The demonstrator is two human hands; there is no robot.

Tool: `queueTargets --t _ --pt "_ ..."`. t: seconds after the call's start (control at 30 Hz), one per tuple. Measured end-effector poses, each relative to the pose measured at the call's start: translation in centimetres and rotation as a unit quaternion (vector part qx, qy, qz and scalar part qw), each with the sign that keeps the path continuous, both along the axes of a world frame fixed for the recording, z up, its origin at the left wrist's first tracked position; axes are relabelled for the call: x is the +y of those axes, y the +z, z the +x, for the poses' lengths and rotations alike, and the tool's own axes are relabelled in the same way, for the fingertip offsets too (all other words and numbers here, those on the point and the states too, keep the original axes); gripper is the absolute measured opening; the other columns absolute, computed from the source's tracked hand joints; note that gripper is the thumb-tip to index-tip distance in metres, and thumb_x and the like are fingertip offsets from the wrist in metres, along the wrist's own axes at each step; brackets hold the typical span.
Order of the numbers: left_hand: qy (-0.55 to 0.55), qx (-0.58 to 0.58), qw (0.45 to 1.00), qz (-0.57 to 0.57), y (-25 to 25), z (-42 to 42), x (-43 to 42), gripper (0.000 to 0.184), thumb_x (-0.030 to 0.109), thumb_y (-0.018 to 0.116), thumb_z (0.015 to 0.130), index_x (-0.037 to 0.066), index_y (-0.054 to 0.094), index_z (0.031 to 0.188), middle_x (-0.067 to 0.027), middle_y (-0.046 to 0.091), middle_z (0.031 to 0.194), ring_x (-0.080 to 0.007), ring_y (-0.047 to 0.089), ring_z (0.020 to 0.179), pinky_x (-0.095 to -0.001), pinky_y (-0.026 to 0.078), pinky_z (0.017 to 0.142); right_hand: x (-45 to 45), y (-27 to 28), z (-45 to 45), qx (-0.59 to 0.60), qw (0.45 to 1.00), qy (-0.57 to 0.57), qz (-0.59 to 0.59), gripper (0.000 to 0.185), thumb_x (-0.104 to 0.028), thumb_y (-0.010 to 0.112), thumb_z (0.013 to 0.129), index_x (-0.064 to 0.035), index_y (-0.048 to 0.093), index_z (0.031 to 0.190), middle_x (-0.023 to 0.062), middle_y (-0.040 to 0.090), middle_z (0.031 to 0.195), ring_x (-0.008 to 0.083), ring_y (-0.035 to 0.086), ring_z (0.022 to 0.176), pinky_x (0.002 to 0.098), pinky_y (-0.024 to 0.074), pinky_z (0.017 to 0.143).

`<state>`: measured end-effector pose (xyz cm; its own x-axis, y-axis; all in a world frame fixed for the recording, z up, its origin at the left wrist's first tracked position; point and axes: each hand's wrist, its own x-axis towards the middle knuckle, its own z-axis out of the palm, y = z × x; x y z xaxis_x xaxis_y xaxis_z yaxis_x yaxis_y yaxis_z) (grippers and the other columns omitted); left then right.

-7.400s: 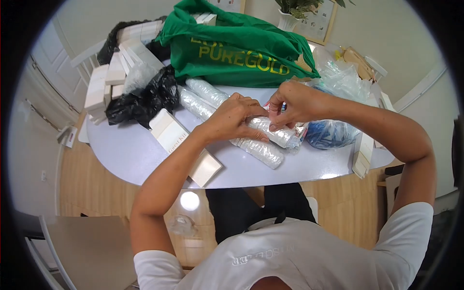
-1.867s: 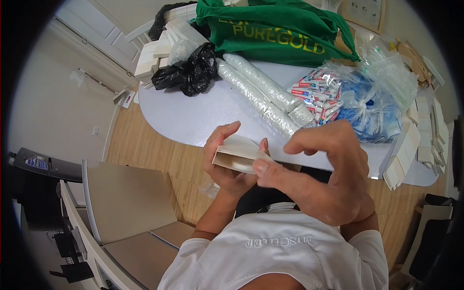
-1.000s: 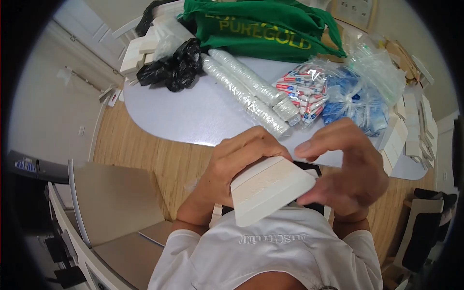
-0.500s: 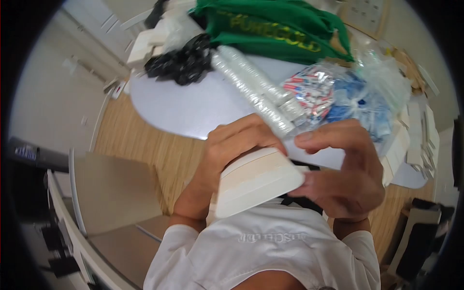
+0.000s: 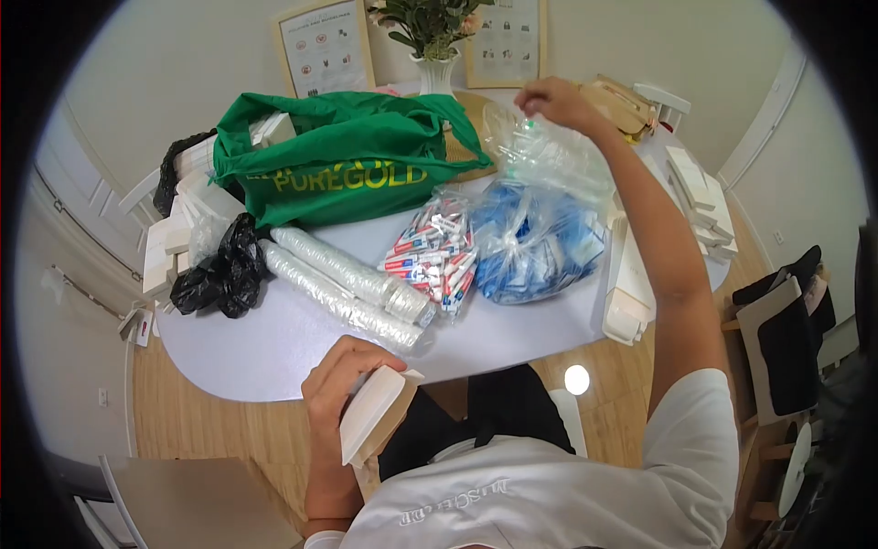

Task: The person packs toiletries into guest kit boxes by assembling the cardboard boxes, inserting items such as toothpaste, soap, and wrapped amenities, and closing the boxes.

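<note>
Head view shows the left hand (image 5: pixel 343 380) closed around a pale box (image 5: pixel 375 412), held tilted off the near edge of the table (image 5: pixel 229 357), at lower centre-left of the frame. The right hand (image 5: pixel 553 102), at upper centre-right, has its fingers curled down at the top of a clear plastic bag (image 5: pixel 558 160); whether they pinch it, I cannot tell. Below that bag lies a bag of blue packets (image 5: pixel 540 247), beside a bag of small tubes (image 5: pixel 430 261) near mid-frame. To their left, 2 wrapped rolls (image 5: pixel 343 284) lie side by side, between a black plastic bag (image 5: pixel 224 274) and the tubes. Behind them sits a green bag (image 5: pixel 338 165).
</note>
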<state>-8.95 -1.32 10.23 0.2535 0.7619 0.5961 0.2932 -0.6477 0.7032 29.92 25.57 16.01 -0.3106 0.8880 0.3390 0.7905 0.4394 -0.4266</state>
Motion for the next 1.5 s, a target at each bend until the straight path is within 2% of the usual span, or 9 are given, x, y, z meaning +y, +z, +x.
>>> queueTargets --t 0.17,0.57,0.73,1.0,1.13,1.23,1.33,1.43,1.5 --pt "0.004 0.007 1.0 0.015 -0.7 -0.3 0.5 0.016 0.008 0.068 0.069 0.001 0.059 0.081 -0.0109 0.06 0.075 -0.0191 0.057 0.064 -0.0265 0.043 0.057 1.3 -2.2 -1.5 -0.263 0.954 -0.142 -0.038 0.023 -0.014 0.072 0.067 -0.0063 0.067 0.088 0.0091 0.067 0.088 0.0228 0.064 0.084 0.0338 0.0502 0.073" --pt "-0.021 0.008 1.0 -0.008 -1.4 -1.3 1.0 0.032 0.006 0.077 0.063 -0.002 0.061 0.09 -0.0134 0.06 0.078 -0.0221 0.059 0.067 -0.0276 0.046 0.061 1.7 0.0 0.5 0.055 0.97 -0.168 0.165 0.025 -0.021 0.07 0.073 -0.005 0.063 0.092 0.0055 0.068 0.072 0.0188 0.064 0.069 0.0316 0.0484 0.064" --pt "-0.124 -0.171 0.972 -0.106 -3.4 -1.5 1.3 0.089 0.058 0.083 0.048 -0.007 0.058 0.104 -0.0161 0.061 0.09 -0.0247 0.059 0.078 -0.0298 0.047 0.071 -1.1 6.0 -3.2 0.178 0.878 -0.232 0.378 0.014 -0.003 0.057 0.082 -0.0009 0.067 0.072 0.0074 0.065 0.072 0.0125 0.058 0.062 0.0289 0.0451 0.052" --pt "-0.11 -0.118 0.986 0.05 -3.8 -1.8 2.2 0.118 0.093 0.048 0.045 -0.01 0.057 0.103 -0.0174 0.061 0.09 -0.028 0.061 0.077 -0.0326 0.049 0.069 -19.5 6.5 -11.9 0.63 0.73 0.245 0.097 0.014 -0.007 0.056 0.09 -0.0029 0.058 0.103 0.0087 0.061 0.093 0.011 0.056 0.08 0.0177 0.0443 0.063" --pt "-0.114 -0.175 0.969 0.13 -4.1 -2.0 2.4 0.122 0.097 0.03 0.049 -0.01 0.058 0.1 -0.0179 0.062 0.088 -0.0284 0.062 0.078 -0.0333 0.05 0.069 -21.7 6.1 -14.9 0.376 0.774 0.508 0.02 0.047 -0.015 0.051 0.094 -0.0113 0.029 0.136 0.0169 0.065 0.096 0.024 0.066 0.091 0.0254 0.0549 0.067" --pt "-0.081 -0.12 0.988 0.057 -4.4 -2.9 1.8 0.122 0.098 0.03 0.049 -0.01 0.058 0.099 -0.0188 0.063 0.088 -0.0289 0.062 0.078 -0.0337 0.051 0.069 -23.1 5.4 -15.8 0.64 0.555 0.51 0.149 0.028 -0.005 0.049 0.091 -0.0055 0.048 0.12 0.0114 0.063 0.083 0.0183 0.061 0.079 0.0257 0.0539 0.058" --pt "-0.075 -0.101 0.988 0.085 -4.8 -3.3 2.0 0.122 0.098 0.028 0.05 -0.009 0.059 0.098 -0.0189 0.063 0.087 -0.0289 0.062 0.077 -0.0334 0.051 0.067 -24.4 3.9 -10.5 0.49 0.635 0.592 0.081 0.031 -0.015 0.051 0.091 -0.0035 0.048 0.12 0.0089 0.063 0.083 0.0193 0.056 0.071 0.0249 0.0514 0.054" --pt "-0.082 -0.092 0.98 0.158 -5.4 -3.3 2.6 0.121 0.098 0.025 0.052 -0.009 0.06 0.096 -0.0187 0.062 0.086 -0.0288 0.062 0.074 -0.0327 0.051 0.063 -25.2 1.8 -8.9 0.443 0.546 0.711 0.005 0.041 -0.033 0.052 0.092 -0.0027 0.047 0.118 0.0088 0.064 0.086 0.0203 0.055 0.07 0.0236 0.0518 0.054" --pt "-0.086 -0.118 0.978 0.151 -5.0 -2.8 2.2 0.12 0.097 0.023 0.054 -0.009 0.061 0.095 -0.0177 0.062 0.085 -0.0284 0.062 0.071 -0.0316 0.05 0.059 -26.6 1.4 -11.5 0.392 0.677 0.618 0.08 0.029 -0.023 0.059 0.087 -0.007 0.051 0.109 0.0089 0.061 0.089 0.0191 0.055 0.07 0.0228 0.0506 0.052"
